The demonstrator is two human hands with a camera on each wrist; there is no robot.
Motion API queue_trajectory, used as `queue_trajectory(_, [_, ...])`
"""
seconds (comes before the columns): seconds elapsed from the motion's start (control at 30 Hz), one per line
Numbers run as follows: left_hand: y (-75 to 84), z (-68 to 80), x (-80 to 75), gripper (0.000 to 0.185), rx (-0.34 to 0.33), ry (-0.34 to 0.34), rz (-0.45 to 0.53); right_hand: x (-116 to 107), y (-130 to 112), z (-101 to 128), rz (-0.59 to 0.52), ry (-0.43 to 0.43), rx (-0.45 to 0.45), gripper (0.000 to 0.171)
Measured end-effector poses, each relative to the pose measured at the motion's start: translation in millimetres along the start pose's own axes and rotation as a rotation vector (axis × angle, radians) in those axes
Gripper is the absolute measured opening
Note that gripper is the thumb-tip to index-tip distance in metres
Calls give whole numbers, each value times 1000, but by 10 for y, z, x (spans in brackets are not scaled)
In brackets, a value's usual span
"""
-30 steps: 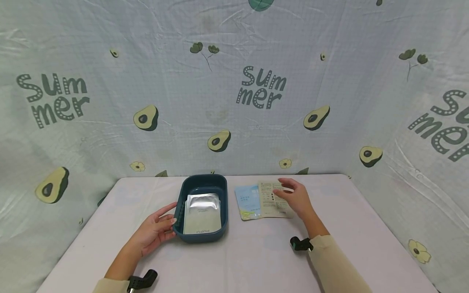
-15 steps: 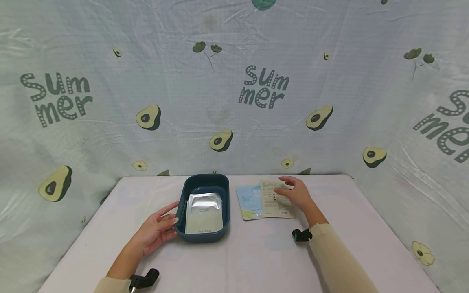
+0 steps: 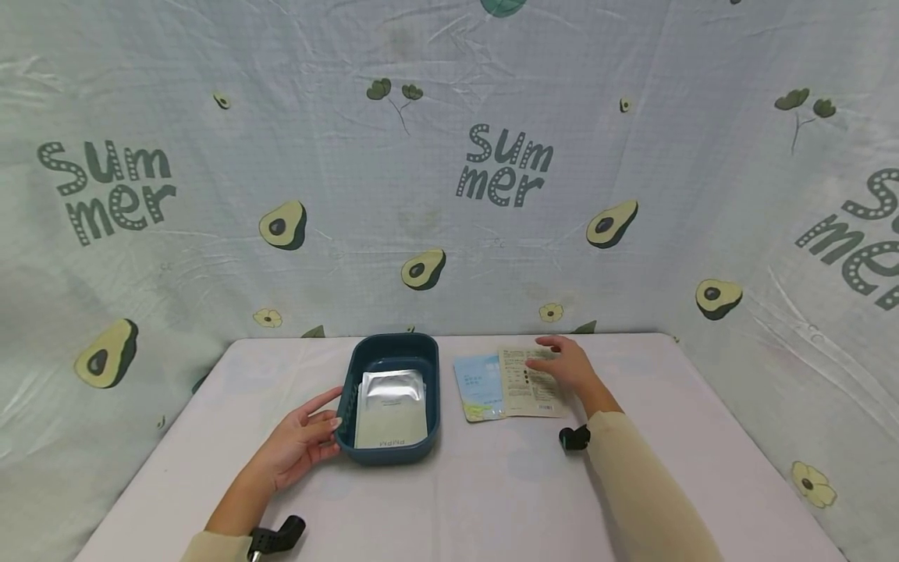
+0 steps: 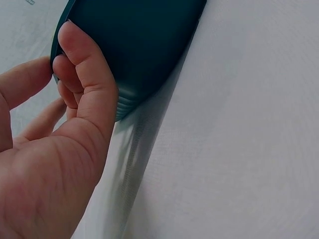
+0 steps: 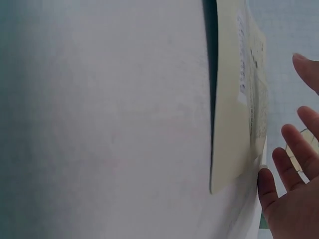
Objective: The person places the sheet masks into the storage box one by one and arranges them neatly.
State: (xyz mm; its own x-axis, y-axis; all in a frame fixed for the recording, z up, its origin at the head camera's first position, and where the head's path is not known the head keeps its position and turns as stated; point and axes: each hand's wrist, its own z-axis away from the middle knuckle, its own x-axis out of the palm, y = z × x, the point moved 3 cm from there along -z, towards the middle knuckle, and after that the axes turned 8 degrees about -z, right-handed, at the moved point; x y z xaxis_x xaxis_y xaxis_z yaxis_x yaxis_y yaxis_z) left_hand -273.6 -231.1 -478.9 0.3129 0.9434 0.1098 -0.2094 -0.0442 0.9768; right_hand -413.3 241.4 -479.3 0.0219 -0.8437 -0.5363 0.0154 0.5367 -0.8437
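Note:
A dark blue rectangular basin stands left of the middle of the table, with a shiny silver-and-pale flat packet lying in it. My left hand touches the basin's left side with loosely bent fingers; in the left wrist view, fingertips lie against the outer wall near the rim. Right of the basin, a beige printed packet partly overlaps a light blue packet. My right hand hovers over the beige packet's upper right part, fingers spread and nothing held. The right wrist view shows the fingers apart from that packet.
A pale cloth covers the table. Behind it hangs a cloth backdrop printed with avocados and lettering, and it also closes off both sides. Each wrist wears a black camera mount, such as the left mount.
The right forearm and wrist have shifted slightly, while the right hand stays over the beige packet. Basin, packets and left hand keep their places; the whole head view has shifted a little.

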Motion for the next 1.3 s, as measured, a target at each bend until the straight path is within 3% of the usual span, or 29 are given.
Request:
queue_trajectory(0.4, [1, -10, 4, 77, 10, -14, 15, -16, 33, -92, 54, 3, 37, 68])
queue_trajectory(1.3, [-7, 13, -19, 76, 5, -21, 12, -16, 72, -184, 64, -106, 121, 73])
